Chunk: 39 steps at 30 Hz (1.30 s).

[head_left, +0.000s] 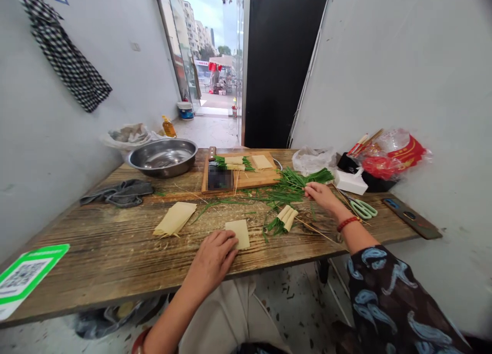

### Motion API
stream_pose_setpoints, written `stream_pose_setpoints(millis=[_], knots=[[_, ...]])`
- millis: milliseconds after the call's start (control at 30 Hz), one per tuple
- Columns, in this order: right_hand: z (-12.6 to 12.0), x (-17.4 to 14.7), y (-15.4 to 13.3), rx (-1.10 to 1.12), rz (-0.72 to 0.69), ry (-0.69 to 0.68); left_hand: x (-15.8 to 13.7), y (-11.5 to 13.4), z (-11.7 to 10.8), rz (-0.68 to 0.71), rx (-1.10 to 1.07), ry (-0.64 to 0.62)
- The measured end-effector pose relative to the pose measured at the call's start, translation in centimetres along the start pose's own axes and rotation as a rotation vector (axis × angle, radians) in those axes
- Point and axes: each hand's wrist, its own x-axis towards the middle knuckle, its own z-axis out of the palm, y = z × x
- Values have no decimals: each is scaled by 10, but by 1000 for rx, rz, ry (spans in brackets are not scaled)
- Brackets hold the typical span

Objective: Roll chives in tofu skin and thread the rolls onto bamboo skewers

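Observation:
My left hand [216, 254] lies with its fingers flat at the left edge of a single square tofu sheet [242, 233] near the table's front edge. Farther right, my right hand [321, 194] is closed, its fingers pinching green chives [298, 182] at the edge of a loose pile. Between the hands sit a few tofu rolls [287, 219] with chives sticking out of their ends, a skewer beside them. A stack of tofu sheets [176, 218] rests to the left.
A cutting board [253, 177] at the back holds a cleaver [220, 177], more rolls and sheets. Around it are a steel basin [163, 158], grey cloth [119, 192], plastic bag [313, 161], scissors [361, 208], a phone [411, 218] and a QR card [26, 279].

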Motion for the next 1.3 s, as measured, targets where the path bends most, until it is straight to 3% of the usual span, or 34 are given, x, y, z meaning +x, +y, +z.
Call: stream_pose_setpoints(millis=[233,367,467,567,633,700,867,1000,1133,1300], knots=[[-1,-12,-47,297,-34,70,-1,-2,2,-29,-84,13],[-1,-23,-80,431,-58,162,2,-2,-2,-103,-249,206],[25,-48,-108,566,-88,118,13,15,-9,-228,-456,340],[69,-79,-129,604,-67,9,30,41,-12,-324,-779,247],[96,-97,-136,564,-85,-26,40,54,-10,-427,-1035,210],[113,-110,-138,504,-129,-38,46,59,-7,-542,-1264,257],[124,-121,-127,280,-169,-62,45,54,-15,-603,-1647,313],[126,-124,-121,89,-236,-63,40,50,-22,-631,-1727,326],[127,-128,-123,-115,-393,-58,37,45,-24,-654,-1748,375],[127,-128,-125,-222,-520,-33,35,40,-31,-641,-1803,305]])
